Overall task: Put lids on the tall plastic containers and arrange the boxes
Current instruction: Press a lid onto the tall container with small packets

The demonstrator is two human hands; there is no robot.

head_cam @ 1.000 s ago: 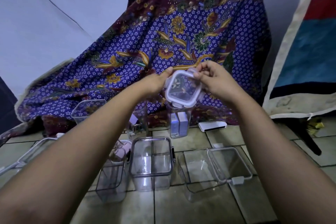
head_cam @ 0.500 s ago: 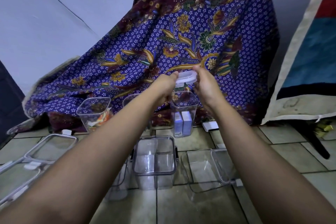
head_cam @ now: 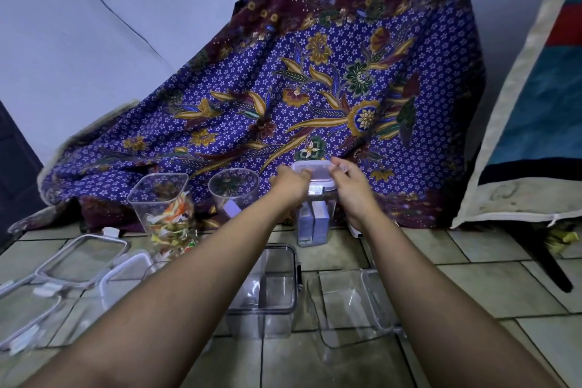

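A small square white-rimmed lid [head_cam: 311,174] sits on top of a tall clear container [head_cam: 315,222] that holds two pale boxes. My left hand [head_cam: 291,187] grips the lid's left edge and my right hand [head_cam: 351,187] its right edge. Left of it stand two open tall containers: a round one [head_cam: 233,190] with a pale box inside, and a square one [head_cam: 162,208] full of colourful wrappers. A lidded clear container [head_cam: 267,290] stands nearer me between my forearms.
Loose clear lids [head_cam: 83,257] lie on the tiled floor at the left. A wide open clear box [head_cam: 349,309] sits under my right forearm. Behind the containers hangs a purple batik cloth [head_cam: 315,88]; a blue mat [head_cam: 535,98] leans at the right.
Both hands carried the small lid from a tilted hold in the air forward and down onto the tall container with the two boxes. The camera view shifted up and widened.
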